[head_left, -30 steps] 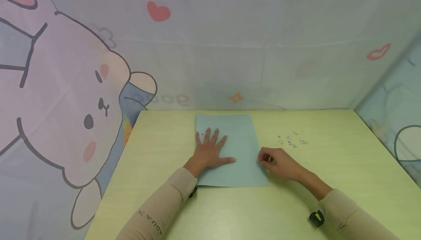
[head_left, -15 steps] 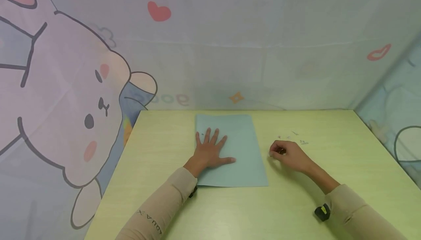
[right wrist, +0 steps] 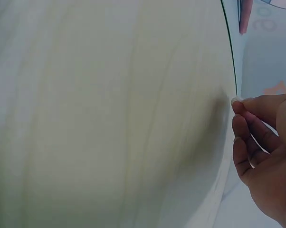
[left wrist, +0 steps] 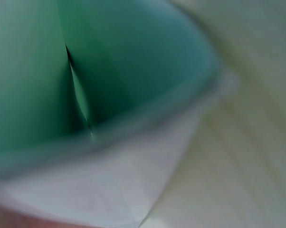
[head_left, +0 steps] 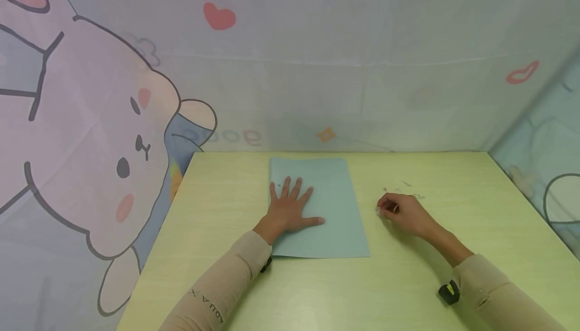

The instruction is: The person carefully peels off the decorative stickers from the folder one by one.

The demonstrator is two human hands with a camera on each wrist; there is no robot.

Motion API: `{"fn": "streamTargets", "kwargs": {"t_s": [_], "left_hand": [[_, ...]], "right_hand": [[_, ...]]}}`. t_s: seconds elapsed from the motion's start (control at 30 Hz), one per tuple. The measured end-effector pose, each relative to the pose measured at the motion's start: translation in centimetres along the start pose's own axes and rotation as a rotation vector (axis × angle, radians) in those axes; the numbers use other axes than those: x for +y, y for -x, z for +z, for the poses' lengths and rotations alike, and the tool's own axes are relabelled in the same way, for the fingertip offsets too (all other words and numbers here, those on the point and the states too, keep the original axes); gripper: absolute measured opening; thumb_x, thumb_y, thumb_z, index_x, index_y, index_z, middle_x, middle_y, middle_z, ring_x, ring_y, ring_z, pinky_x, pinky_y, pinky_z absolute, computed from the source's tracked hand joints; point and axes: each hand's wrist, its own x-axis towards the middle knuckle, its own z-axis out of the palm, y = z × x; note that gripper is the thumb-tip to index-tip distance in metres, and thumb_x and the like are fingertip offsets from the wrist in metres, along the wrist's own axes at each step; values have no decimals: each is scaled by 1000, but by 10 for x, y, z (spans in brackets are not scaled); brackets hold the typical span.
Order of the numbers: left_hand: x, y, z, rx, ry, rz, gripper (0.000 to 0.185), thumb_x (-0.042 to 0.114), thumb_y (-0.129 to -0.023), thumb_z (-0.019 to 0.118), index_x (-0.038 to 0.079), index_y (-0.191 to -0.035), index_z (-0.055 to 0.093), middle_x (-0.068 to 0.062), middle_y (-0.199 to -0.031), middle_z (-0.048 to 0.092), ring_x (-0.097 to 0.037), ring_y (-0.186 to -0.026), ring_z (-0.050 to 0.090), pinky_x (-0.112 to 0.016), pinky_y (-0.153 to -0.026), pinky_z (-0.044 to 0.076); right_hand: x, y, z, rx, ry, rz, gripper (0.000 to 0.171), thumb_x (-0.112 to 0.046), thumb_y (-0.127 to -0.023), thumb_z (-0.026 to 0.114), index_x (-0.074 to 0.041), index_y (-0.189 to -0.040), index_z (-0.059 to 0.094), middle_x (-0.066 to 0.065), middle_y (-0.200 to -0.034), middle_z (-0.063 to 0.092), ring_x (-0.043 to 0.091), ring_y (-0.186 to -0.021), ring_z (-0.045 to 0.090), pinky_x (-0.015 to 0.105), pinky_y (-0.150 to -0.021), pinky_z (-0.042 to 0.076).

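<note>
My left hand point(head_left: 290, 212) lies flat with spread fingers on a pale blue-green sheet of paper point(head_left: 335, 195), pressing it to the table. In the left wrist view the green paper point(left wrist: 147, 57) looks layered, with a narrow gap, and is blurred. To the right of the sheet, my right hand point(head_left: 405, 214) pinches a small whitish piece point(head_left: 378, 211) between thumb and index finger; its kind is too small to tell. The right wrist view shows thumb and index fingertips together on my right hand point(right wrist: 271, 142), the other fingers curled. Several tiny scraps point(head_left: 406, 184) lie just beyond that hand.
A pale yellow-green table point(head_left: 476, 210) holds everything. Behind it hangs a printed cloth point(head_left: 362, 69), which also runs down both sides. A tiny dark mark point(head_left: 279, 185) shows on the sheet near my left fingers.
My right hand has moved right, away from the sheet's edge toward the scraps, and now partly covers where some lay. A whitish piece shows at its fingertips. My left hand and the sheet stay put.
</note>
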Motion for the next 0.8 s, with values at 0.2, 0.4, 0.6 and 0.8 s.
{"fn": "streamTargets", "kwargs": {"t_s": [0.2, 0.4, 0.6, 0.8], "left_hand": [[-1, 0, 1, 1, 3, 0, 103, 89, -90, 47, 30, -171, 23, -9, -178, 7, -39, -163, -2, -74, -121, -2], [0, 0, 1, 6, 7, 3, 103, 89, -90, 47, 30, -171, 24, -9, -178, 7, -39, -163, -2, -74, -121, -2], [0, -1, 1, 1, 8, 0, 103, 89, -90, 48, 30, -171, 24, -9, -178, 7, -39, -163, -2, -74, -121, -2], [-1, -2, 2, -2, -2, -5, 104, 90, -89, 46, 31, -171, 23, -9, -178, 6, -39, -163, -2, -74, -121, -2]], "right_hand": [[4, 2, -1, 7, 39, -35, 4, -5, -99, 74, -5, -102, 77, -3, -93, 74, 12, -84, 68, 32, -75, 57], [8, 3, -1, 51, 111, -92, 9, 0, -95, 76, -7, -99, 80, -4, -91, 72, 11, -81, 66, 31, -71, 56], [11, 5, -4, 86, 126, -92, 10, -1, -98, 73, -2, -103, 81, 2, -94, 69, 13, -80, 64, 30, -68, 54], [11, 5, -5, 138, 100, -92, 10, 0, -100, 71, -1, -106, 79, 2, -94, 68, 12, -78, 62, 29, -65, 52]]}}
